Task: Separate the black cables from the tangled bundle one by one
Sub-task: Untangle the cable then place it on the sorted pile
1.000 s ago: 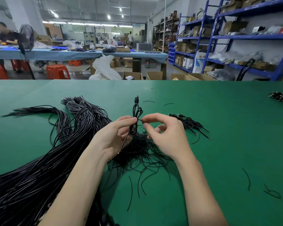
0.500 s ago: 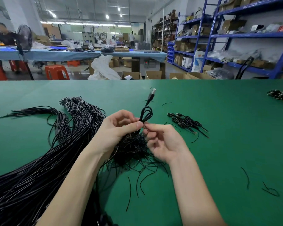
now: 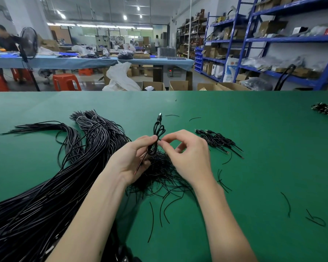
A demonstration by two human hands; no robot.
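A looped black cable (image 3: 158,129) with a metal plug at its top stands upright above the green table (image 3: 254,148). My left hand (image 3: 130,159) is shut around its lower part, thumb and forefinger pinching just under the loops; a thin reddish wire runs down across the palm. My right hand (image 3: 189,154) pinches the same cable at the same spot with thumb and forefinger, the other fingers curled. Under both hands lies a tangle of thin black wire pieces (image 3: 159,176). A thick bundle of long black cables (image 3: 55,176) sweeps from the lower left toward the middle.
A small pile of short plugged cables (image 3: 219,141) lies right of my right hand. Stray wire scraps (image 3: 288,204) dot the table at right, and another cable heap (image 3: 327,109) sits at the far right edge. Shelves, boxes and a blue worktable stand beyond the far table edge.
The looped cable has swung back upright from its rightward tilt. My right hand rose from below the pinch point and now pinches the cable beside my left thumb.
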